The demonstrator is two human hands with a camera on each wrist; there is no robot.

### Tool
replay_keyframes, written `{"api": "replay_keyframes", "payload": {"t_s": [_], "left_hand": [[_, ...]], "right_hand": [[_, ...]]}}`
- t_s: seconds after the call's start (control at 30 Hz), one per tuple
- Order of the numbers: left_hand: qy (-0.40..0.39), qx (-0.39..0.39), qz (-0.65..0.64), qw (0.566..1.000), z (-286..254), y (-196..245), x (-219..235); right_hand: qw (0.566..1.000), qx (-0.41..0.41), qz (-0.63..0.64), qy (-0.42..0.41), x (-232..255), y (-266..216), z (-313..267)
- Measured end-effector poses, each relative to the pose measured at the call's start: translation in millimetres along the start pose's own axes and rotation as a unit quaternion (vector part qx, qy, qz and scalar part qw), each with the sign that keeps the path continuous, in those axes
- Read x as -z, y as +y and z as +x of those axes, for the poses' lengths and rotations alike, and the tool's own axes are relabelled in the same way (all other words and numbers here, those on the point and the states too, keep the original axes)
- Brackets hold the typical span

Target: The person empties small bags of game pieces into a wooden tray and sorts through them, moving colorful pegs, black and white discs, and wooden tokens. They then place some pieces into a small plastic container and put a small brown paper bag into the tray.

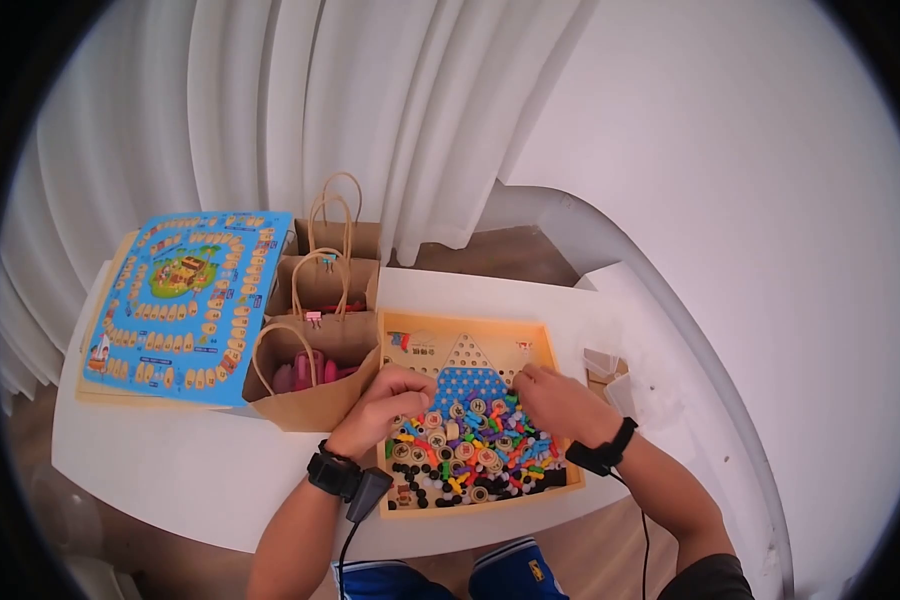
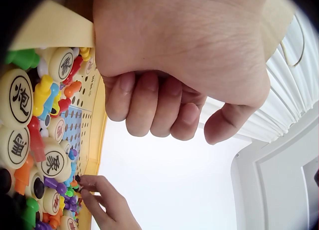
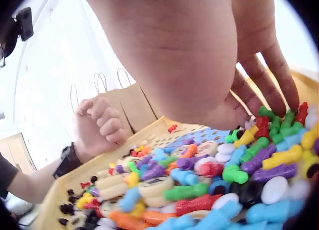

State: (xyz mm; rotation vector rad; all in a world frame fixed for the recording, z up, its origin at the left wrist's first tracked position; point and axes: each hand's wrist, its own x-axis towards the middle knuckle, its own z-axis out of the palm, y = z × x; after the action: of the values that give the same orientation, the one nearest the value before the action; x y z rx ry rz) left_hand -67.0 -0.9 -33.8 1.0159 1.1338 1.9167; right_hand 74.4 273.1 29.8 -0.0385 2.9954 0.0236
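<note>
A yellow-rimmed wooden tray (image 1: 568,400) holds a heap of coloured pegs (image 3: 197,191), round wooden Chinese chess pieces (image 2: 52,162) and black and white discs. My left hand (image 1: 395,395) hovers at the tray's left side, fingers curled toward the palm and thumb apart; nothing shows in it. Across the tray, my right hand (image 1: 562,403) reaches down at the right side of the heap. Its fingers (image 3: 269,85) point into green and red pegs there. Overlapping pieces and the palm hide its thumb tip, so I cannot tell whether it pinches a piece.
Inside the tray, a blue star-shaped area of a holed game board (image 1: 460,385) shows beyond the heap. Three paper bags (image 1: 320,400) with handles stand left of the tray. Farther left lies a blue game board (image 1: 185,300). A small clear packet (image 1: 606,368) lies at right.
</note>
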Motion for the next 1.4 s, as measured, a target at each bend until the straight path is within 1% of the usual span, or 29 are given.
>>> {"api": "replay_keyframes", "payload": {"t_s": [0.07, 0.1, 0.17, 0.2, 0.27, 0.3, 0.37, 0.4, 0.43, 0.47, 0.5, 0.57, 0.6, 0.67, 0.7, 0.77, 0.8, 0.87, 0.9, 0.97, 1.03, 1.1, 1.13, 1.17, 1.23, 1.27, 1.33, 1.37, 1.4], "left_hand": [[0.000, 0.000, 0.000, 1.000, 0, -2, 2], [-0.001, 0.001, 0.002, 1.000, 1, -3, 2], [-0.001, 0.001, 0.005, 1.000, 0, 0, 1], [-0.001, 0.001, 0.010, 1.000, 0, 2, 0], [0.009, 0.007, 0.001, 1.000, 0, 2, -3], [0.019, 0.013, -0.007, 1.000, -1, 3, -3], [0.010, 0.011, -0.003, 1.000, -1, 2, -2], [0.003, 0.008, -0.006, 1.000, -1, 3, -2], [0.001, 0.012, 0.002, 1.000, -1, 4, -5], [0.025, 0.008, 0.001, 1.000, 0, 6, -11], [0.050, 0.003, -0.001, 0.999, 0, 8, -13], [0.037, 0.014, 0.012, 0.999, 0, 8, -7], [0.030, 0.007, 0.013, 0.999, 1, 7, -6], [0.022, -0.003, 0.007, 1.000, 1, 5, -7], [0.024, 0.000, 0.006, 1.000, 0, 5, -6], [0.018, 0.003, -0.002, 1.000, 1, 6, -6], [0.017, 0.002, -0.006, 1.000, 2, 5, -7], [0.023, 0.006, 0.004, 1.000, 1, 6, -7], [0.024, 0.003, 0.003, 1.000, 0, 6, -6], [0.016, 0.036, -0.022, 0.999, -2, 5, -5], [0.028, 0.023, -0.019, 0.999, -1, 6, -8], [0.035, 0.018, -0.014, 0.999, 1, 7, -13], [0.023, 0.014, -0.008, 1.000, 2, 8, -12], [0.011, 0.010, 0.000, 1.000, 2, 10, -10], [-0.006, 0.018, -0.019, 1.000, 0, 7, -5], [0.002, 0.020, -0.016, 1.000, -1, 7, -5], [0.013, 0.022, -0.014, 1.000, -1, 6, -4], [0.006, 0.020, -0.017, 1.000, -1, 4, -2], [-0.001, 0.019, -0.020, 1.000, -1, 2, 0]], "right_hand": [[0.987, 0.144, 0.069, -0.033, 4, 1, -9], [0.987, 0.143, 0.068, -0.034, 8, 0, -10], [0.977, 0.116, 0.141, -0.106, 19, -2, -6], [0.978, 0.116, 0.142, -0.105, 23, 0, 1], [0.985, 0.072, 0.142, -0.064, 26, 5, 23], [0.985, 0.073, 0.145, -0.059, 23, 6, 36], [0.974, 0.122, 0.191, 0.009, 13, 1, 65], [0.973, 0.123, 0.196, 0.016, 5, -5, 80], [0.963, 0.183, 0.193, 0.039, -3, -13, 95], [0.950, 0.242, 0.188, 0.063, -8, -23, 107], [0.948, 0.242, 0.193, 0.069, -12, -35, 115], [0.937, 0.269, 0.202, 0.094, -22, -57, 125], [0.936, 0.270, 0.206, 0.097, -25, -63, 129], [0.912, 0.339, 0.173, 0.154, -27, -72, 134], [0.912, 0.339, 0.175, 0.152, -26, -74, 133], [0.925, 0.313, 0.201, 0.069, -19, -75, 126], [0.927, 0.311, 0.199, 0.067, -16, -75, 118], [0.938, 0.264, 0.222, -0.019, -15, -76, 97], [0.939, 0.265, 0.219, -0.020, -14, -75, 85], [0.940, 0.293, 0.176, 0.021, -10, -65, 61], [0.936, 0.290, 0.198, 0.028, -3, -48, 53], [0.962, 0.196, 0.171, 0.078, 3, -27, 53], [0.974, 0.164, 0.123, 0.094, -6, -15, 53], [0.974, 0.161, 0.124, 0.098, -12, -9, 53], [0.976, 0.132, 0.168, 0.042, -22, 0, 54], [0.976, 0.133, 0.169, 0.045, -17, -2, 52], [0.957, 0.115, 0.254, -0.078, 1, -9, 44], [0.957, 0.116, 0.254, -0.079, 2, -9, 39], [0.955, 0.148, 0.252, -0.045, 1, -6, 31]]}}
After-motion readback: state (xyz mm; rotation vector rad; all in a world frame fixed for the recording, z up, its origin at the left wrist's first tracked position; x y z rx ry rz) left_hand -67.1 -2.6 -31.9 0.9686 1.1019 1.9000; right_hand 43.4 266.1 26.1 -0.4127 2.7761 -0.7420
